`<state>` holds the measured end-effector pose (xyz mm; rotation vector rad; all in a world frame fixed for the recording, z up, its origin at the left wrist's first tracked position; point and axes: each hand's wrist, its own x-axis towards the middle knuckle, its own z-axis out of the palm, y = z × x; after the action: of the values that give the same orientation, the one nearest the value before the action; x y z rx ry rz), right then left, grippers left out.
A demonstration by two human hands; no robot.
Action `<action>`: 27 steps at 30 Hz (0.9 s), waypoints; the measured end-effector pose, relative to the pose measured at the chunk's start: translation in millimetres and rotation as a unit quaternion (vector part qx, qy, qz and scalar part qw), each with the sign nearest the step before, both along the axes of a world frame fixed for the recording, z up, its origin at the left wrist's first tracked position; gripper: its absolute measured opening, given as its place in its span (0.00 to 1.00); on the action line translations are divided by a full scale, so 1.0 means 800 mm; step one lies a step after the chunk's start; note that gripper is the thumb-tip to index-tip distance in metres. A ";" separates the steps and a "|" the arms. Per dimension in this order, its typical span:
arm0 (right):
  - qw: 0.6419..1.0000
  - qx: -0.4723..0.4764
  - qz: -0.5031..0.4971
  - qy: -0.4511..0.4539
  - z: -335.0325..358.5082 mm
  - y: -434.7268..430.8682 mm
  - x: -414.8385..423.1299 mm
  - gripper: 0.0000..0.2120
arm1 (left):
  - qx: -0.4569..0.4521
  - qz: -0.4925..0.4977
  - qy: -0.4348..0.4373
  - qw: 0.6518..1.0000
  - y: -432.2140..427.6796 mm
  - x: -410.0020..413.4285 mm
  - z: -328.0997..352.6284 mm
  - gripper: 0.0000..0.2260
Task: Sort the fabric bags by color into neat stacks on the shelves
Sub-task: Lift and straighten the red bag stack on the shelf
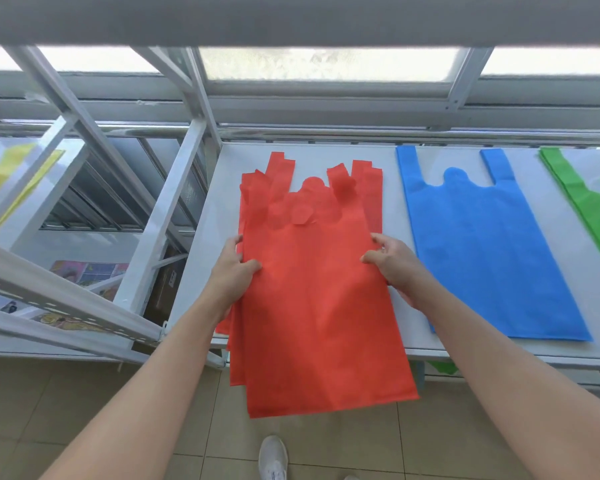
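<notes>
Reaching in from six o'clock, the left hand (234, 271) grips the red bags (319, 306) at their nine-o'clock edge; the right hand (395, 268) pinches the three-o'clock edge. They overhang the front of the shelf (215, 188), handles ragged. It looks best to push them toward twelve, squaring the edges alongside the blue bag (482, 244).

floor (32, 410): beige tiles | windows (326, 64): frosted, perhaps, daylit | shelving (319, 152): white metal

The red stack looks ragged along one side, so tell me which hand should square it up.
Probably left. The left hand grips the red stack at its left edge, where lower bags fan out; the right hand holds the evener right edge.
</notes>
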<state>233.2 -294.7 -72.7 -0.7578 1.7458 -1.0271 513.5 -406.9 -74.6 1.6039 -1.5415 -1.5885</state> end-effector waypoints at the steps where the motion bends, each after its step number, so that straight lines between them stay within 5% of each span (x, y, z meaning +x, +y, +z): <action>1: 1.000 0.009 -0.004 -0.029 0.000 -0.009 0.000 0.16 | -0.006 -0.002 -0.026 1.000 -0.002 -0.003 0.004 0.27; 6: 0.997 0.003 -0.050 -0.066 0.006 -0.073 -0.018 0.13 | -0.038 -0.021 -0.117 0.992 -0.013 -0.018 0.023 0.14; 10: 0.999 0.014 -0.043 -0.024 0.012 -0.117 -0.026 0.11 | -0.047 0.019 -0.064 0.997 -0.059 -0.028 0.015 0.18; 13: 0.998 0.018 -0.043 -0.033 0.018 -0.131 -0.025 0.12 | -0.061 0.027 -0.016 0.998 -0.099 -0.048 0.016 0.13; 19: 0.995 -0.062 -0.050 -0.053 0.019 -0.156 -0.033 0.18 | -0.089 0.010 0.015 0.996 -0.138 -0.071 0.015 0.24; 27: 0.948 0.040 0.033 0.313 0.000 -0.181 -0.045 0.12 | -0.222 0.027 -0.219 0.950 -0.138 -0.077 -0.033 0.20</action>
<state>197.2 -439.9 -73.0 -1.1687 2.2599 -0.6994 452.0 -517.4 -100.7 1.7763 -1.8856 -0.7958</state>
